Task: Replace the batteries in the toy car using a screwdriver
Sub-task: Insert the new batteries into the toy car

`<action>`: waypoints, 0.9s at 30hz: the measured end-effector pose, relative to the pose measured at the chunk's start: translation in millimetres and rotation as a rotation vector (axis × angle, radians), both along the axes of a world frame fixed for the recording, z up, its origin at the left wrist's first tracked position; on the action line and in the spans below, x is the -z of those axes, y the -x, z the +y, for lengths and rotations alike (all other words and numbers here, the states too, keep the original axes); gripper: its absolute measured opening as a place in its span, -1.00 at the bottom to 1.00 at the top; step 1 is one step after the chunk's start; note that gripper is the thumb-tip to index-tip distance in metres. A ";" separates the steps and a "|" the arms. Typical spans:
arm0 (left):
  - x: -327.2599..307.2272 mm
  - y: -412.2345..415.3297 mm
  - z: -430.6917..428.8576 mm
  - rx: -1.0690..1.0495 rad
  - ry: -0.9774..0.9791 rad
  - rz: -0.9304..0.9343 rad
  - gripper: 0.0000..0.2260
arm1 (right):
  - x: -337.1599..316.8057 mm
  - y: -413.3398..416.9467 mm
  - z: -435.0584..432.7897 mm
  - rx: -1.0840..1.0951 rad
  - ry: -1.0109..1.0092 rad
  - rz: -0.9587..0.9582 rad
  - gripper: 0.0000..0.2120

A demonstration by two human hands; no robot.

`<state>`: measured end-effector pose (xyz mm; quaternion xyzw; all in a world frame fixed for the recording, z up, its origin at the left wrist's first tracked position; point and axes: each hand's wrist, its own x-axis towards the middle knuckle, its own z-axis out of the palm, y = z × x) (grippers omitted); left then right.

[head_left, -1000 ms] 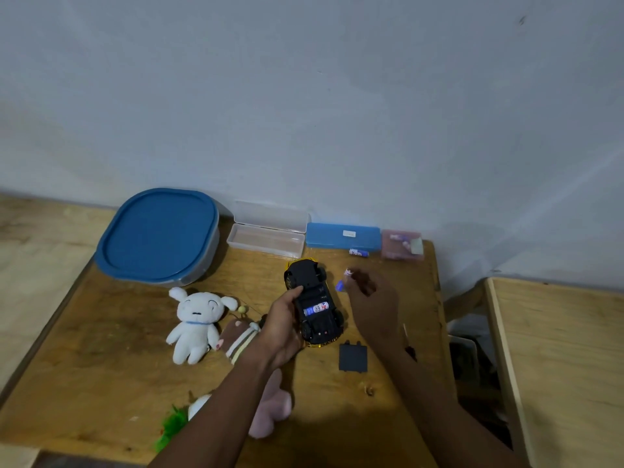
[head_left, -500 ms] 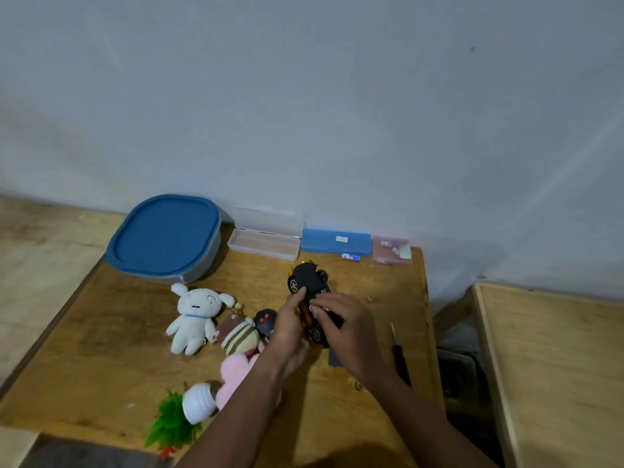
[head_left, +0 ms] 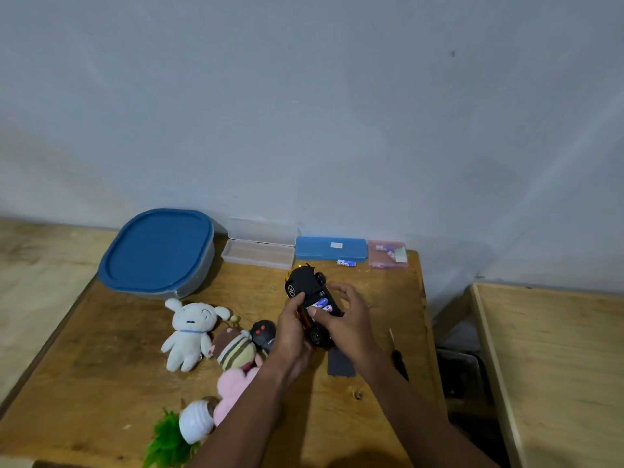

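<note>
Views: one only, worn on my head
Position: above and behind my hands, over the near edge of the wooden table [head_left: 101, 383]
Facing: forward and down; tilt shallow, so the wall [head_left: 304, 96] fills the upper half and the table the lower
Lens: wide angle; table edges splay outward toward the bottom
Nearness: close; my forearms enter from the bottom edge
Centre: my left hand [head_left: 290, 329] and right hand [head_left: 347, 319], both on the toy car [head_left: 305, 282], lie mid-width, below frame centre
Margins: blue-lidded container [head_left: 157, 249] at left; second wooden surface [head_left: 557, 366] at right
</note>
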<state>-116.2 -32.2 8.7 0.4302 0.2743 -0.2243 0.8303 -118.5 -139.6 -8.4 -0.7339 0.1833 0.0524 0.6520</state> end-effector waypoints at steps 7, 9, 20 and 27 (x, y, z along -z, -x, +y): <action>9.7 -20.5 2.3 0.029 -0.079 0.008 -0.62 | 6.3 -21.9 -4.2 0.003 -0.105 0.129 -0.28; 13.4 -27.2 4.2 0.032 -0.085 0.021 -0.61 | 11.1 -28.9 -4.7 -0.033 -0.128 0.155 -0.30; 22.4 -69.1 29.8 0.024 0.035 0.093 -0.58 | 79.4 -107.6 -26.3 -0.021 0.735 -0.022 -0.75; 29.6 -73.6 39.5 0.124 0.015 0.065 -0.63 | 97.2 -122.6 -40.4 -0.086 1.023 -0.134 -0.76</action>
